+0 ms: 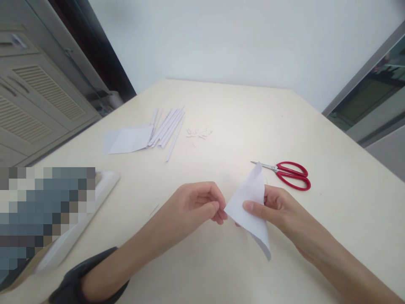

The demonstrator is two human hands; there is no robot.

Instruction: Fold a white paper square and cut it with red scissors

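Observation:
A white sheet of paper (pixel 251 207) is held up above the cream table (pixel 240 114), curved into a pointed shape. My right hand (pixel 275 207) grips it, thumb on the front and fingers behind. My left hand (pixel 199 202) pinches the sheet's left corner between thumb and fingertips. Both hands are closed on the paper near the table's front middle.
Red-handled scissors (pixel 289 173) lie just behind my right hand. Several rolled white paper sticks (pixel 167 126), a flat paper sheet (pixel 128 139) and small paper scraps (pixel 199 133) lie farther back left. A white tray-like object (pixel 79 223) sits at the left beside a blurred patch.

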